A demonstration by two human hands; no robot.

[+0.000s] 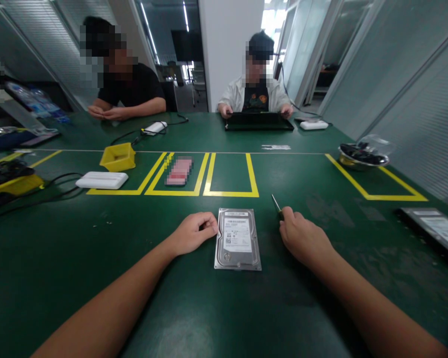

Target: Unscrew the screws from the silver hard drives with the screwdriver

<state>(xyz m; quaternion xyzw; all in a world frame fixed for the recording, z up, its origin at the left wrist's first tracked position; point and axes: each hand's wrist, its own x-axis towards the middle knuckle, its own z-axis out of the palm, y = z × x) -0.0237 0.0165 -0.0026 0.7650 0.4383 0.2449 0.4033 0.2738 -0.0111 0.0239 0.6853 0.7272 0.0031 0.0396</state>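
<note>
A silver hard drive (238, 248) with a white label lies flat on the green table, label side up. Against its left edge rests my left hand (194, 232), fingers curled, with thumb and fingertips meeting at the drive's rim. My right hand (302, 236) is closed around a screwdriver (275, 201), to the right of the drive and apart from it. The thin metal shaft points away and to the left; most of the handle is hidden inside my fist.
Yellow tape outlines (231, 194) mark the green table (171, 308). A pink phone-like object (179, 171), yellow bin (117, 157) and white power strip (102, 180) lie left. At right are another drive-like device (435, 226) and a bowl of dark parts (364, 154). Two people sit opposite.
</note>
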